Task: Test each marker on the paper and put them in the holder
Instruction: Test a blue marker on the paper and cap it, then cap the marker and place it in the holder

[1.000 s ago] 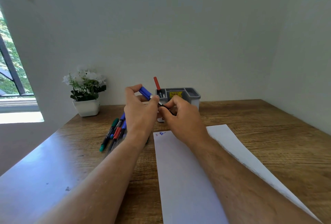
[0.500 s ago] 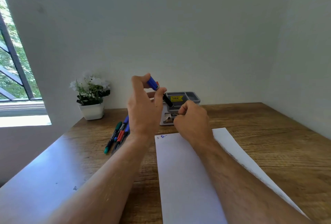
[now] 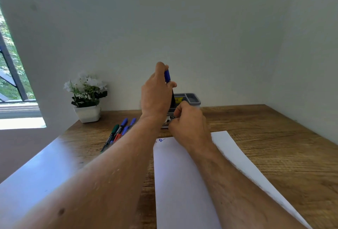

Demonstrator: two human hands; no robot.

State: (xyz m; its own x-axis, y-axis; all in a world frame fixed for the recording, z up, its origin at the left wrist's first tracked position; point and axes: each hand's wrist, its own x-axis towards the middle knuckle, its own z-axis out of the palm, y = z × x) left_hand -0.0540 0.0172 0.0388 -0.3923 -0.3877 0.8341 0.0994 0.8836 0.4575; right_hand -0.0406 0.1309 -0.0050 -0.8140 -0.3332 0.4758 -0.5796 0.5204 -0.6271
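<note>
Potted plant: a white pot with white flowers (image 3: 86, 93) stands at the back of the table (image 3: 274, 146), well to the left of the holder; it plays no part in the job.
Waiting markers: a loose bunch of markers (image 3: 118, 131) lies on the table to the left of the holder, with green, red and several blue caps showing. They look untested, so most of the work seems left.
Left hand: the left hand (image 3: 155, 95) is raised just above and left of the holder, its grip wrapped round a blue marker (image 3: 167, 76).
Blue marker: it stands nearly upright, blue cap on top and dark barrel pointing down at the holder's left side. Whether the lower end is already inside a compartment is hidden by the hand.
Paper: the white sheet (image 3: 182, 183) lies in front of the holder, with a small blue scribble (image 3: 161, 140) at its far left corner. That suggests at least one blue marker has been tested.
Right hand: the right hand (image 3: 188, 124) sits just in front of the holder with fingers curled in; whether its grip has anything in it I cannot tell.
Holder: the grey compartment holder (image 3: 192, 99) stands at the back of the table by the wall. What shows of its right compartments looks unfilled.
Writing: a yellow label (image 3: 177, 99) on the holder carries dark print too small to read; the markers' barrel print is also illegible.
</note>
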